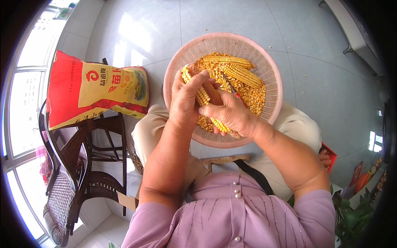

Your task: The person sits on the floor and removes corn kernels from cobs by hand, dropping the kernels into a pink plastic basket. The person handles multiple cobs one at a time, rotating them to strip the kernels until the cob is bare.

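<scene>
Both my hands grip one ear of dried yellow corn (203,95) above a round pink plastic basket (278,83). My left hand (183,97) wraps the ear's upper end, thumb across it. Lower down, my right hand (238,114) has its thumb pressed against the cob and fingers curled underneath. A reddish-brown strip of bare cob shows between the rows of kernels. Loose corn kernels (256,104) cover the basket's bottom. On them rest two more ears, one at the back (228,59) and one nearer (243,75). A pointed tool with a red handle (236,94) lies beside my right hand, partly hidden by it.
At left, a red and yellow printed sack (99,93) rests on a dark woven chair (102,183). A small wooden stool (225,159) is between my legs. Stray kernels dot the grey tiled floor (229,15). A red box (331,156) and a leafy plant (350,214) are at right.
</scene>
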`<state>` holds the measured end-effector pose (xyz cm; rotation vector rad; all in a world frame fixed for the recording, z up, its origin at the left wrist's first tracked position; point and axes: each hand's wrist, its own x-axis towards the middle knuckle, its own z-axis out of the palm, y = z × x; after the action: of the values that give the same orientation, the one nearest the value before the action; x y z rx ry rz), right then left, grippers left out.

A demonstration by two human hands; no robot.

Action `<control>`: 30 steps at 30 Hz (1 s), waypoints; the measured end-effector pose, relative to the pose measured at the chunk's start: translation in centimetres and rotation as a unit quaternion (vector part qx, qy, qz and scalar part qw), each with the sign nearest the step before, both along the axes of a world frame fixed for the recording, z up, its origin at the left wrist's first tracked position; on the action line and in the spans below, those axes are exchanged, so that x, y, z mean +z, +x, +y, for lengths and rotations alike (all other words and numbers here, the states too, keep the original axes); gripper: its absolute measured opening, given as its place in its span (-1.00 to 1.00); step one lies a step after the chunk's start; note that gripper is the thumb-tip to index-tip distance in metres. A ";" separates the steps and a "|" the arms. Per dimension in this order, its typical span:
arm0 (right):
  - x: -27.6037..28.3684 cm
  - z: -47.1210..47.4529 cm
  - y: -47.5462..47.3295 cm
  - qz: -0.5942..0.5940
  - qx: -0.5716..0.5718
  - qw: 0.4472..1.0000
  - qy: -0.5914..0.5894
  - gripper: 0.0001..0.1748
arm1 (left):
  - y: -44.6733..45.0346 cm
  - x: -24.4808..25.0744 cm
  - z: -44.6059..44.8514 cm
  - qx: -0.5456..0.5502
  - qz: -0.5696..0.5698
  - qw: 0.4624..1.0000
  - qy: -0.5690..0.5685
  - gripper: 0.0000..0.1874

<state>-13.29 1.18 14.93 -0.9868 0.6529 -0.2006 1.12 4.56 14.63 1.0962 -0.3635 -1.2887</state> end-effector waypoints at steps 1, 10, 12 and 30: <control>0.0 -0.5 -0.2 -0.008 0.010 1.000 0.021 -0.45 | -0.1 0.5 0.1 -0.003 0.037 0.999 -0.018 -0.64; -0.3 0.3 0.3 0.005 -0.005 0.999 -0.033 -0.47 | -0.1 -1.0 0.1 -0.016 -0.024 0.999 -0.023 -0.83; -0.3 0.1 0.1 -0.008 -0.003 1.000 -0.010 -0.48 | -0.4 -0.3 0.2 -0.014 -0.003 1.000 -0.027 -0.80; -0.6 -0.6 -0.3 -0.046 -0.020 0.996 0.073 -0.59 | -0.2 0.1 0.9 -0.035 0.003 0.997 -0.075 -0.46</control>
<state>-13.60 0.55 14.31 -0.8202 0.5943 -0.2301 0.89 5.41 14.72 0.9596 -0.4894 -1.3045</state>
